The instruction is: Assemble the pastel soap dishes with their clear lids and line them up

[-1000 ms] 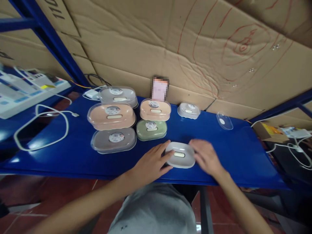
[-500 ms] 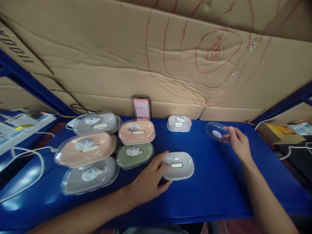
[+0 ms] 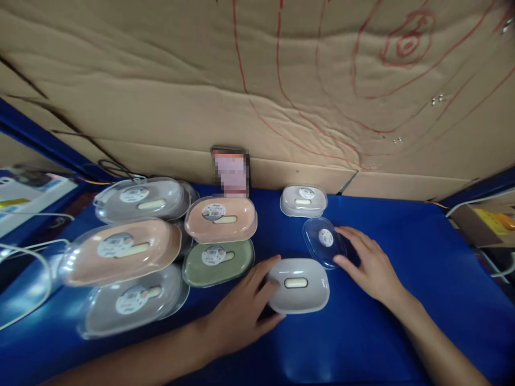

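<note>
In the middle of the table lies a light-grey oval dish (image 3: 301,303) with a cream-coloured slot in its centre and no lid over it. My left hand (image 3: 253,300) grips its left end, fingertips at the upper edge and thumb at the lower one. Just beyond the dish's upper right corner is a clear plastic lid (image 3: 314,244) bearing a round white label. My right hand (image 3: 370,262) holds this lid by its right edge, thumb and fingers at opposite corners. The lid is apart from the dish and looks tilted.
To the left, several lidded oval dishes sit stacked: grey (image 3: 116,316), pink (image 3: 221,230) and green (image 3: 205,271). One lidded light dish (image 3: 289,203) stands at the back. A phone (image 3: 231,171) leans against the cardboard wall (image 3: 161,107). White cables (image 3: 44,279) cross the table's left side.
My right hand has brought the clear lid leftward and nearer to the light-grey dish. The left hand stays on the dish. The view has shifted a little.
</note>
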A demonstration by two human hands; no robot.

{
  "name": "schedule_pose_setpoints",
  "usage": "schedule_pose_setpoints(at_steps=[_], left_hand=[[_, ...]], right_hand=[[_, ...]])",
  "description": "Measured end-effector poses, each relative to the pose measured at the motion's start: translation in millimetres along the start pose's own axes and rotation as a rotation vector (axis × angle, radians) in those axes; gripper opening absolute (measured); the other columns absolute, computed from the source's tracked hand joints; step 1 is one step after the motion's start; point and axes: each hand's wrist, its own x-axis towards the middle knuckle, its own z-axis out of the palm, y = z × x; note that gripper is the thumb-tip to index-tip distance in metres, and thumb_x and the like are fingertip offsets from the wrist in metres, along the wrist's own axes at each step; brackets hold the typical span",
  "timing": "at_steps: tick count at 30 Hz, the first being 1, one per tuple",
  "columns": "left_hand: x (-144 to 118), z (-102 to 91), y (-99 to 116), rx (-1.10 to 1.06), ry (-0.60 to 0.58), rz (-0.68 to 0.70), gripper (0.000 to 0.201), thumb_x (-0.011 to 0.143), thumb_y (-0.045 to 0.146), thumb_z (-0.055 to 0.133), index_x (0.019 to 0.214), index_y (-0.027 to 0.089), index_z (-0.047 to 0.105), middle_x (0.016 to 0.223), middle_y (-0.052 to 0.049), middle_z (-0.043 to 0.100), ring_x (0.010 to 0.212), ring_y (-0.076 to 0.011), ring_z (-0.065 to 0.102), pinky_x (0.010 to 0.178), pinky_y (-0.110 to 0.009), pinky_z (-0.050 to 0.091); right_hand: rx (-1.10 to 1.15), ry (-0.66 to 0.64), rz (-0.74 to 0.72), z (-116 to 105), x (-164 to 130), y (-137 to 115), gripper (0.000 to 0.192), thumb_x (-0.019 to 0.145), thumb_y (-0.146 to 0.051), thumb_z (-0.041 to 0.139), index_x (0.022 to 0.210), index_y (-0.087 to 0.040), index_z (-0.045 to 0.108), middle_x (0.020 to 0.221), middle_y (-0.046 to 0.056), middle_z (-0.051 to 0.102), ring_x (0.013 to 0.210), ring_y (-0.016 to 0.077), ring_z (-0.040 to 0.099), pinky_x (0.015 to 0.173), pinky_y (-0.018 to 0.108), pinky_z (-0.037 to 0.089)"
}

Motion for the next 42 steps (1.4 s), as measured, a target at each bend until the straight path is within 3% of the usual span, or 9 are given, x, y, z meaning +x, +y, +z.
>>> schedule_pose_setpoints(at_steps=[4, 10, 15, 17, 22, 27, 32, 38, 42], left_hand=[[-2.0, 0.4, 0.3, -0.041, 0.022, -0.070, 0.045, 0.088, 0.019, 0.078, 0.127, 0.019, 0.055, 0.166, -0.023, 0.037, 0.148, -0.0381, 0.054, 0.116, -0.052, 0.057], [-3.0, 1.0, -0.8, -0.124, 0.025, -0.122, 0.050, 0.087, 0.015, 0.075, 0.132, 0.020, 0.053, 0.168, -0.021, 0.037, 0.147, -0.0357, 0.056, 0.115, -0.046, 0.059], [-4.4, 3.8, -2.4, -0.213, 0.018, -0.109, 0.071, 0.089, 0.010, 0.073, 0.151, 0.022, 0.040, 0.171, -0.021, 0.034, 0.152, -0.0343, 0.052, 0.117, -0.047, 0.057], [-5.8, 5.4, -3.7, -0.247, 0.023, -0.113, 0.077, 0.091, 0.011, 0.072, 0.157, 0.023, 0.034, 0.172, -0.022, 0.034, 0.153, -0.0344, 0.050, 0.118, -0.049, 0.056], [-8.1, 6.1, -6.7, -0.335, 0.030, -0.102, 0.095, 0.092, 0.013, 0.074, 0.168, 0.026, 0.019, 0.173, -0.022, 0.035, 0.158, -0.0344, 0.043, 0.123, -0.053, 0.051], [-5.3, 2.5, -6.5, -0.357, 0.022, -0.104, 0.099, 0.091, 0.011, 0.074, 0.170, 0.027, 0.016, 0.172, -0.020, 0.036, 0.159, -0.0328, 0.043, 0.125, -0.053, 0.048], [-3.0, 0.1, -5.0, -0.342, 0.005, -0.136, 0.103, 0.092, 0.010, 0.075, 0.171, 0.031, 0.012, 0.172, -0.018, 0.038, 0.158, -0.0321, 0.045, 0.124, -0.055, 0.049], [-5.7, 0.3, -1.8, -0.256, 0.000, -0.174, 0.100, 0.089, 0.015, 0.079, 0.168, 0.030, 0.021, 0.177, -0.021, 0.026, 0.157, -0.0381, 0.045, 0.117, -0.054, 0.056], [-12.4, 3.0, 5.0, -0.113, 0.074, -0.002, 0.077, 0.095, 0.018, 0.075, 0.162, 0.034, 0.039, 0.173, -0.016, 0.037, 0.157, -0.0393, 0.046, 0.118, -0.057, 0.055]], right_hand=[[-0.187, -0.093, -0.065, 3.0, -5.9, -8.5, 0.067, 0.102, -0.065, 0.059, 0.160, -0.034, 0.047, 0.166, 0.013, 0.051, 0.140, 0.0399, 0.062, 0.107, 0.063, 0.056], [-0.264, -0.172, -0.093, -8.8, -17.7, 8.7, 0.061, 0.105, -0.049, 0.054, 0.161, -0.029, 0.043, 0.172, 0.015, 0.043, 0.159, 0.0422, 0.040, 0.120, 0.075, 0.040], [-0.054, -0.034, -0.045, 0.3, -10.9, -2.2, 0.066, 0.101, -0.049, 0.068, 0.159, -0.029, 0.045, 0.165, 0.016, 0.050, 0.151, 0.0379, 0.052, 0.116, 0.062, 0.052], [0.077, -0.014, -0.142, 3.9, -10.6, -13.6, 0.063, 0.101, -0.040, 0.069, 0.158, -0.027, 0.046, 0.167, 0.015, 0.048, 0.154, 0.0341, 0.049, 0.120, 0.055, 0.050], [0.127, -0.222, -0.639, 8.0, -20.7, -37.4, 0.066, 0.098, -0.037, 0.072, 0.159, -0.024, 0.050, 0.177, 0.009, 0.034, 0.161, 0.0342, 0.037, 0.130, 0.054, 0.038], [-0.012, -0.231, -0.703, 12.7, -22.7, -45.5, 0.071, 0.103, -0.046, 0.068, 0.166, -0.025, 0.042, 0.181, 0.007, 0.024, 0.165, 0.0375, 0.028, 0.124, 0.057, 0.045], [-0.084, -0.216, -0.750, 14.4, -21.5, -44.1, 0.080, 0.102, -0.060, 0.066, 0.168, -0.026, 0.040, 0.178, 0.012, 0.032, 0.163, 0.0410, 0.031, 0.112, 0.055, 0.058], [-0.073, -0.170, -0.776, 20.4, -20.2, -41.7, 0.076, 0.101, -0.057, 0.069, 0.166, -0.029, 0.044, 0.172, 0.011, 0.042, 0.163, 0.0404, 0.030, 0.113, 0.056, 0.058], [-0.080, -0.132, -0.751, 22.9, -13.5, -36.7, 0.075, 0.100, -0.051, 0.071, 0.166, -0.027, 0.045, 0.170, 0.012, 0.046, 0.160, 0.0395, 0.037, 0.118, 0.057, 0.052]])
